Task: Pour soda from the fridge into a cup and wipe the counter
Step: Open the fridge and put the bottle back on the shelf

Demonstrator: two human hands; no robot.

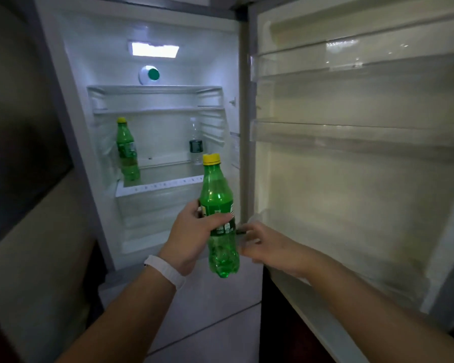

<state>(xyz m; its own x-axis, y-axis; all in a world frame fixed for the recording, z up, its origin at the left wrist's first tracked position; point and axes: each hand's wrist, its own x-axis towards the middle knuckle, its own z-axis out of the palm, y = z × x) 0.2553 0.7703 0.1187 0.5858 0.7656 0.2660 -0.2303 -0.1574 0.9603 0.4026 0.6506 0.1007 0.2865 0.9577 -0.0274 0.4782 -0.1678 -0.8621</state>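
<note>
Open fridge (pixel 102 61), its door (pixel 351 179) cut off at the right frame edge. Label text on the soda bottle (pixel 219 213) too blurry to read. L hand (pixel 192 231) grips it upright round the label, in front of the fridge. R hand (pixel 262 244) just beside the bottle, fingers loose, holding nothing; fingertips blurred. Second green bottle (pixel 127 150) & clear bottle (pixel 195 148) on a shelf inside.

Between the green yellow-capped plastic bottle (pixel 127 153) far left and the clear plastic bottle (pixel 195 146) far right, the white fridge shelf (pixel 157 186) lies open.
</note>
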